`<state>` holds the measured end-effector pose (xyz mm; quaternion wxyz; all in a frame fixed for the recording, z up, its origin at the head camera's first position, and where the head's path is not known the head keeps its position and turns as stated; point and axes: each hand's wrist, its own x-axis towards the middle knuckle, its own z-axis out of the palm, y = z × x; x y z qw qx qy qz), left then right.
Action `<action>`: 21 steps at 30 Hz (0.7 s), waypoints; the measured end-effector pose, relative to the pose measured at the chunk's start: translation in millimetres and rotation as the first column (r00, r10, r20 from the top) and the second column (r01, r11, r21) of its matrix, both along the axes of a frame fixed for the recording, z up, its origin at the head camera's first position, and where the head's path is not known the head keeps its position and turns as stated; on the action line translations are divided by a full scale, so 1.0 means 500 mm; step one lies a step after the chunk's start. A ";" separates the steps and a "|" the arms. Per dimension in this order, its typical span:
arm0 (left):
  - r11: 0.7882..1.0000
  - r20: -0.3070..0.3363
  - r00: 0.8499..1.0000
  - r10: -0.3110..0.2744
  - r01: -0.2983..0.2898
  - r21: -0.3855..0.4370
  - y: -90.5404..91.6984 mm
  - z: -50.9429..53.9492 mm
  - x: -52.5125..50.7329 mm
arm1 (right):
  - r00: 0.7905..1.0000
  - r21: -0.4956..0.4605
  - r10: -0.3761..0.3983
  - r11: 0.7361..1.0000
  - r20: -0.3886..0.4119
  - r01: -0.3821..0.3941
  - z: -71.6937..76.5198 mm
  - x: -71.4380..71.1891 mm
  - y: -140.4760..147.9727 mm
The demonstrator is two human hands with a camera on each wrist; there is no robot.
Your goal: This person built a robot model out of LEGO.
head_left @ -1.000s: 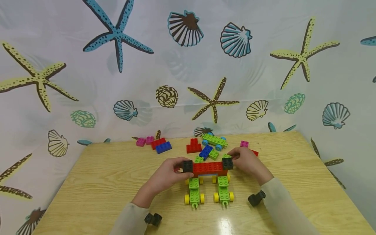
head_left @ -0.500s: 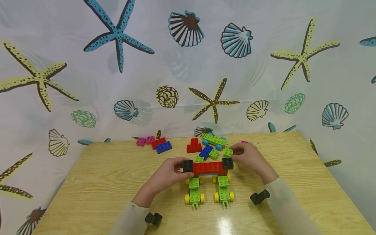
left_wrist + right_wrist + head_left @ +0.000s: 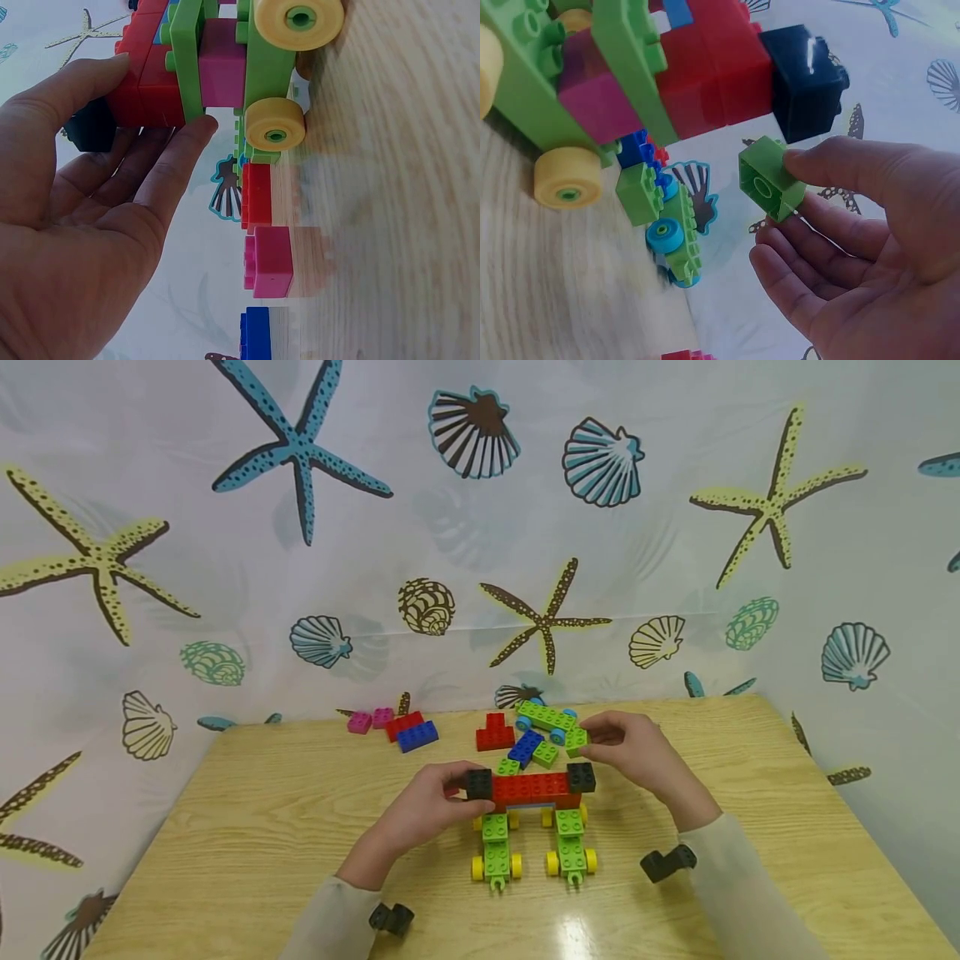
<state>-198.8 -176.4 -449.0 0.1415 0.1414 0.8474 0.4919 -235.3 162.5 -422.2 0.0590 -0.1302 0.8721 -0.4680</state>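
Note:
A toy-brick vehicle stands mid-table, with a red upper body, black bricks at its ends and green wheeled bases with yellow wheels. My left hand grips its left end; in the left wrist view the thumb lies on a red brick and the fingers reach underneath. Behind the vehicle's right end, my right hand pinches a green brick between thumb and fingers. The right wrist view shows that brick's hollow underside, apart from the nearby black brick.
Beyond the vehicle lie a green wheeled base with blue wheels, a blue brick, a loose green brick and stacked red bricks. Pink bricks, a red brick and another blue brick sit back left.
My right hand has lifted the green brick from behind the black brick and carried it away from me, slightly leftward at the end. My left hand and the vehicle have stayed put.

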 end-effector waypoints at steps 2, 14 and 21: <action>1.000 0.000 1.000 -0.001 0.001 0.000 0.000 0.000 0.000 | 1.000 -0.005 -0.008 1.000 -0.001 0.008 0.007 0.005 -0.003; 1.000 -0.011 1.000 -0.020 0.020 0.006 -0.003 0.004 0.004 | 1.000 -0.090 -0.018 0.996 0.010 0.019 0.022 0.018 -0.013; 1.000 -0.003 1.000 -0.008 0.008 0.002 -0.002 0.003 0.002 | 0.999 -0.131 0.032 0.991 0.024 -0.028 0.028 0.026 -0.030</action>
